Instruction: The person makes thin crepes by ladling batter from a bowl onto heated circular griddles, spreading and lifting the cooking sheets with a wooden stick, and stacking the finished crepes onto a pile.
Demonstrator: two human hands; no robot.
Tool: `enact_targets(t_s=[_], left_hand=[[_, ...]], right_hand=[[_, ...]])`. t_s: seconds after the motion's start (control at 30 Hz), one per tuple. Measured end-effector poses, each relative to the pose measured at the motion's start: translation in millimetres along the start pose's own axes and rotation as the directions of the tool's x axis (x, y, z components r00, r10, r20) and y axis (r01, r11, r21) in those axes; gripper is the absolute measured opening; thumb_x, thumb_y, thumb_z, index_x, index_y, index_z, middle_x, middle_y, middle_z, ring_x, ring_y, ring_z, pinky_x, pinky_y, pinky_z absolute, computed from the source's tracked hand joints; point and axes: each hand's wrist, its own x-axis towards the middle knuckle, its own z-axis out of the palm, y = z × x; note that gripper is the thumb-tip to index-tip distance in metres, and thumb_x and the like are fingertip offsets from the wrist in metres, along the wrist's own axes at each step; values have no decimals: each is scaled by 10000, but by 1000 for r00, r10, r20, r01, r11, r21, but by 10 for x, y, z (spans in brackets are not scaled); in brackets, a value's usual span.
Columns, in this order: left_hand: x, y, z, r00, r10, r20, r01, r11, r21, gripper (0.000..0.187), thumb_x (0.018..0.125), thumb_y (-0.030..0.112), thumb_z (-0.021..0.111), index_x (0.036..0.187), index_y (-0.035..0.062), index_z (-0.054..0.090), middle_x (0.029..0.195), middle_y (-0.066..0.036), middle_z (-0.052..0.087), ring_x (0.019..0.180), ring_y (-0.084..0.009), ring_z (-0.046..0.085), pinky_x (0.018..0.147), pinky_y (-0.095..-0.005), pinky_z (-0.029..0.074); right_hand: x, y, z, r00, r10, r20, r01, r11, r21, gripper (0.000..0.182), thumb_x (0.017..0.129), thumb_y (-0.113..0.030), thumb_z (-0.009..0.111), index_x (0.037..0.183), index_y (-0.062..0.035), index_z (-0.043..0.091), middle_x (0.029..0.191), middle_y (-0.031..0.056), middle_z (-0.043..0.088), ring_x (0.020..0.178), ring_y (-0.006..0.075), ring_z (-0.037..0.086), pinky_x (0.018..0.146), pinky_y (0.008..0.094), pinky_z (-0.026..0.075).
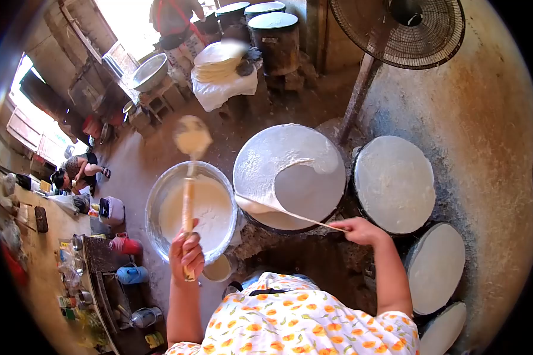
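Observation:
My left hand (186,253) is closed around the wooden handle of a ladle (188,198). The ladle's bowl, blurred by motion, is raised over the far rim of a metal basin (150,208) of creamy batter (204,204). My right hand (362,230) grips one end of a thin stick (290,214). The stick slants over the near part of a large round griddle (311,192), its far end at the left edge. Pale, wet batter (260,157) covers much of the griddle, around a smoother grey round patch.
More round white-topped surfaces (394,183) curve along the right wall. A pedestal fan (400,29) stands beyond. At the back, a person (175,23) is near stacked pale sheets (216,65) and several drums (272,44). Another person (80,168) sits low at left. A small container (218,269) sits by the basin.

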Motion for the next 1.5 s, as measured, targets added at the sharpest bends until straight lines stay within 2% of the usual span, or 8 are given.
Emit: enact_targets(t_s=[0.07,0.17,0.43,0.63,0.83,0.97,1.17,1.5], left_hand=[[-98,43,-2,995,102,-4,-99,973,207,412,932,117,418,1298,-61,357,682,-45,454,405,-74,425,320,-216,375],[-128,56,21,996,66,-67,-42,949,313,392,927,111,428,1279,-53,380,663,-41,449,393,-70,411,310,-212,368],[17,91,-165,989,-69,-134,109,939,326,384,937,102,423,1275,-71,374,693,-65,475,417,-88,426,331,-213,358],[102,364,-278,989,-117,-94,148,859,490,367,925,119,462,1240,-64,417,665,-47,460,385,-58,373,297,-183,318],[30,685,-449,980,-167,-108,199,832,518,341,933,129,471,1215,-60,446,651,-34,451,365,-47,351,290,-180,304],[-110,935,-532,980,-167,-107,198,802,563,331,934,131,473,1204,-60,459,638,-26,444,351,-43,336,288,-179,299],[-249,1081,-593,979,-179,-102,205,793,574,330,934,138,474,1199,-58,467,629,-22,439,346,-39,330,288,-175,299],[-186,1145,-633,969,-214,-123,246,777,580,321,926,125,464,1193,-53,471,628,-19,439,347,-38,333,288,-178,306]], right_hand=[[-110,229,9,993,106,45,-106,994,-8,571,739,108,410,1245,-100,573,1148,92,640,1004,112,575,865,238,426],[201,446,285,779,-175,-603,304,945,119,570,728,107,429,1239,-100,574,1191,112,620,1106,169,573,944,265,409],[-485,424,853,986,38,-160,9,959,285,544,715,84,453,1221,-64,586,1124,78,645,1015,128,590,896,247,439],[-395,54,1876,755,-190,-627,342,931,129,500,719,38,511,1178,-125,627,1028,126,676,929,174,643,829,270,490],[-16,33,2671,599,-229,-768,-408,738,-538,559,827,-58,524,1262,-409,517,705,95,489,563,294,580,526,416,506],[-413,133,2816,520,-167,-838,-569,664,-486,537,835,-74,520,1258,-405,519,692,93,472,512,278,564,464,387,487],[270,-595,3169,611,-262,-747,-299,797,-525,517,857,-82,486,1296,-355,494,724,115,511,538,301,589,495,406,511],[-460,-136,3289,593,87,-800,-572,745,-343,562,865,-60,460,1333,-370,442,779,151,536,625,334,610,591,426,519]])
